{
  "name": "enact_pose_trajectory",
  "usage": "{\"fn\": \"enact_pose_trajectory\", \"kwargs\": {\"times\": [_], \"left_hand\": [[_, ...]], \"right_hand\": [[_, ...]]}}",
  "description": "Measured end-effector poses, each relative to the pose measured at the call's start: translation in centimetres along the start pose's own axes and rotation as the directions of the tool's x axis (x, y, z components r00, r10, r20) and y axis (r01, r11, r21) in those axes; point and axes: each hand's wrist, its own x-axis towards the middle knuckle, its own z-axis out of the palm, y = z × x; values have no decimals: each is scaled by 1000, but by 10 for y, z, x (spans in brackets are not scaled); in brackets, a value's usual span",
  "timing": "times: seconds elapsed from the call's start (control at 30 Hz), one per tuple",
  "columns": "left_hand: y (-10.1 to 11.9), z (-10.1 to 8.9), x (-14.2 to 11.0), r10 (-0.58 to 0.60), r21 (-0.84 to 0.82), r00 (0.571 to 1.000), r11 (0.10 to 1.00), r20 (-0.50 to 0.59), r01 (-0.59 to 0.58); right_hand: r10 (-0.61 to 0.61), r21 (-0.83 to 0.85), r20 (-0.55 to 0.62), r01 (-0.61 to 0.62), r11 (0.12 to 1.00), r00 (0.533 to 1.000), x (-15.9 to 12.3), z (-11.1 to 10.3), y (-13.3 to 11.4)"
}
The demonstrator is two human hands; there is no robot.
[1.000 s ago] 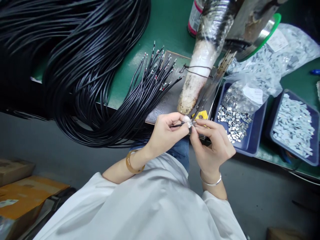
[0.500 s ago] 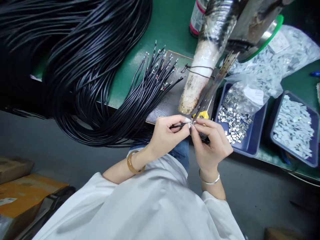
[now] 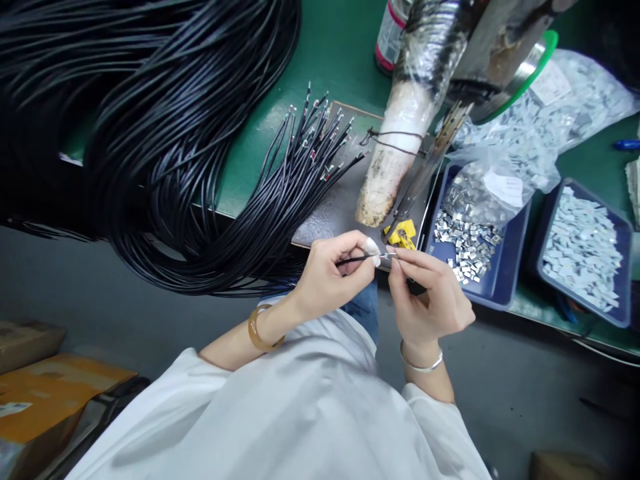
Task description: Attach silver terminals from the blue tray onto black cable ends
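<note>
My left hand pinches the end of a thin black cable just in front of the bench edge. My right hand meets it from the right, its fingertips closed on a small metal clip at the cable's tip. Both hands sit below the tip of a wrapped machine arm and a yellow part. A fan of black cable ends lies on the bench to the upper left of my hands.
A big bundle of black cables drapes over the green bench. Two blue trays hold metal clips; a plastic bag of clips lies behind. A bottle stands at the back. Cardboard boxes sit on the floor left.
Both hands have dropped slightly toward me and away from the machine tip. The right fingertips have shifted along the cable's end; the yellow part now shows uncovered.
</note>
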Motion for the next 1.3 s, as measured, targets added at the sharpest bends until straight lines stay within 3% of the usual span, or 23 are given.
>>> {"fn": "enact_pose_trajectory", "kwargs": {"times": [0.13,0.2,0.27,0.37,0.43,0.5,0.6,0.67,0.73,0.77,0.83,0.93,1.0,1.1,1.17,1.3], "left_hand": [[1,-5,-6,-40,-140,994,989,104,54],[0,-7,-8,-45,-151,994,987,96,59],[-1,-8,-9,-8,-132,998,991,68,17],[-2,-9,-12,70,-63,995,996,70,-65],[-3,-9,-14,168,64,983,983,69,-173],[-6,-9,-16,339,246,937,904,87,-350],[-12,-8,-18,575,465,805,678,148,-569],[-16,-6,-16,646,519,750,597,141,-612],[-18,-4,-13,671,521,735,597,93,-610],[-19,-3,-11,672,513,738,612,65,-602],[-17,-2,-7,650,499,760,655,11,-567],[-13,0,-3,568,444,822,749,-48,-491],[-10,0,-2,446,362,892,846,-74,-393],[-7,1,1,170,189,983,970,-70,-154],[-6,2,4,34,97,998,995,-60,-28],[-5,3,8,-29,23,996,999,-78,31]], "right_hand": [[269,222,45,-272,936,962,-4,-7,1],[334,220,2,-326,919,942,-8,-13,0],[305,111,30,-307,945,952,-10,-18,-2],[179,-47,233,-172,984,956,-7,-19,-10],[122,-55,290,-111,992,949,-4,-16,-14],[152,1,291,-160,987,945,-3,-11,-16],[305,187,244,-353,917,920,-3,-9,-13],[376,314,97,-387,867,921,-2,-10,-8],[366,387,-129,-293,874,922,0,-11,-5],[347,393,-207,-247,885,915,0,-12,-4],[318,366,-253,-213,906,914,0,-12,-2],[290,269,-145,-244,932,946,-4,-7,0],[263,235,-56,-243,941,963,-8,-3,1],[246,239,33,-247,939,969,-11,4,3],[226,234,31,-227,945,974,-10,8,5],[186,220,10,-184,958,982,-9,12,8]]}}
